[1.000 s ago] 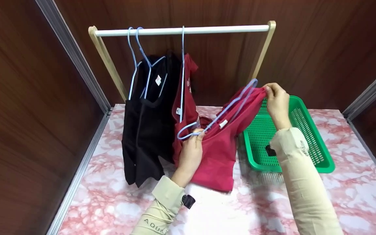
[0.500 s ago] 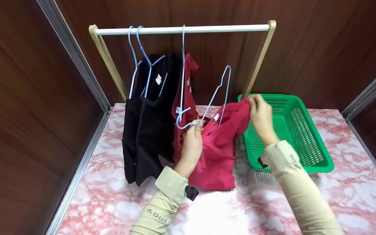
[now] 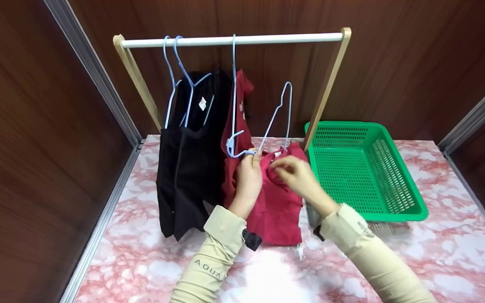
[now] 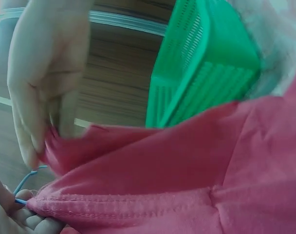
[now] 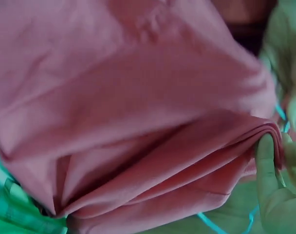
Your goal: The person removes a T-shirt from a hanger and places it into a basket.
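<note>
My left hand pinches a light blue wire hanger at the neck below its hook. One end of the hanger sticks up bare at the back. A red shirt hangs from the other end, near that hand. Close beside it, my right hand has curled fingers at the shirt's neckline. Folded layers of the shirt lie between thumb and fingers of the right hand in the right wrist view. The left wrist view shows the left hand at the shirt's seamed edge.
A white-barred rack with wooden legs stands at the back. Black garments hang at its left on blue hangers, and a darker red shirt hangs mid-bar. A green basket sits right on the marbled table.
My right hand has come left and down from beside the basket to the left hand, bringing the shirt's far shoulder off the hanger's end. The hanger has tilted more upright.
</note>
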Demonstrator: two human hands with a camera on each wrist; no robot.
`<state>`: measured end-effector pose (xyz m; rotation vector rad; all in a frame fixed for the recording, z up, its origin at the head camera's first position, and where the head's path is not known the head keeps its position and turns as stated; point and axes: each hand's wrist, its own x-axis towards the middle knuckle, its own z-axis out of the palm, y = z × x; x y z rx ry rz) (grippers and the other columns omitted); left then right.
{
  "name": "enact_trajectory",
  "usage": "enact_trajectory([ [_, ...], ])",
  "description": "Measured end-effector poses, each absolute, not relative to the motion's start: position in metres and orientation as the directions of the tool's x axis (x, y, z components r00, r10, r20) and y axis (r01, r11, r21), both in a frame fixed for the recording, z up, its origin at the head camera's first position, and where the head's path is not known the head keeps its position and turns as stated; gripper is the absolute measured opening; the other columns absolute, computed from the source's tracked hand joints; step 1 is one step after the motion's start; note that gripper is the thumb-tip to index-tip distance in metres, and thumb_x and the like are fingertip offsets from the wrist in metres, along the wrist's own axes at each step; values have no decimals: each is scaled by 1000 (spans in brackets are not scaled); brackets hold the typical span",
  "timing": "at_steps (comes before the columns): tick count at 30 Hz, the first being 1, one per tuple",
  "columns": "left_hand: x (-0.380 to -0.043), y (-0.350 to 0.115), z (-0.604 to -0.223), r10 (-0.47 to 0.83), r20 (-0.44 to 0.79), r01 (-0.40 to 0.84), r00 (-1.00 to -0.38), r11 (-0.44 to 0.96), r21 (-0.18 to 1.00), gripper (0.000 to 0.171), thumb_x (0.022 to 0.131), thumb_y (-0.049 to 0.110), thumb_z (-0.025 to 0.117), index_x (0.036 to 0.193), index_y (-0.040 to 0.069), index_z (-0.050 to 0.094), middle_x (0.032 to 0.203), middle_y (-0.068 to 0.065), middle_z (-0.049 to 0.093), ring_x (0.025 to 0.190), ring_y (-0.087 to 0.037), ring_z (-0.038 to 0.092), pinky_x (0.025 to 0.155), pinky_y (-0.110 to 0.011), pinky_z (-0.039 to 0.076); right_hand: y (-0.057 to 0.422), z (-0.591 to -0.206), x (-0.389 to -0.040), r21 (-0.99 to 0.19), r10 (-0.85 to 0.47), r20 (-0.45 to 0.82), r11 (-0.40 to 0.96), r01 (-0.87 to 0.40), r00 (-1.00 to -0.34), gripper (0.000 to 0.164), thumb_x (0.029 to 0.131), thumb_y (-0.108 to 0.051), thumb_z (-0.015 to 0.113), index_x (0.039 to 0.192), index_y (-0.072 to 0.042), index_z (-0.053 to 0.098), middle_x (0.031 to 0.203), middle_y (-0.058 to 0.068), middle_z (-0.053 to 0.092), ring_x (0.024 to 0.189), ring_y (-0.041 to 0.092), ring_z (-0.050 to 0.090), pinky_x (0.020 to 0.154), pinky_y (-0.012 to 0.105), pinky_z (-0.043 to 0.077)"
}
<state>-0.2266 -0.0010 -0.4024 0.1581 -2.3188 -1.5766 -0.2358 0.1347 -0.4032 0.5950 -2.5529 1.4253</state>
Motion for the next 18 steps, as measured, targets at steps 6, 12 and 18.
enact_trajectory([
  [6, -230, 0, -401, -224, 204, 156, -953, 214, 964, 29, 99, 18, 48, 107, -4, 64, 101, -21, 68, 99, -29, 64, 90, -36, 49, 124, -411, -226, -681, -350, 366, 531, -505, -862, 17, 78, -10, 75, 91, 0, 72, 88, 12, 66, 81, 20, 60, 71, 24, 51],
  [12, -228, 3, -396, -120, 59, 58, -991, 17, 998, 31, 99, 20, 47, 111, -5, 59, 107, -24, 65, 102, -26, 61, 87, -29, 48, 123, -410, -222, -669, -269, 386, 577, -469, -882, 15, 77, -12, 77, 85, -1, 71, 84, 10, 66, 80, 20, 60, 71, 28, 48],
  [18, -225, 3, -397, 45, -52, -60, -998, -193, 979, 31, 97, 7, 45, 125, -6, 52, 109, -19, 61, 80, -8, 52, 65, -17, 44, 127, -408, -222, -665, -223, 392, 602, -443, -892, 9, 78, -9, 74, 81, -2, 70, 81, 9, 66, 75, 18, 59, 68, 25, 47],
])
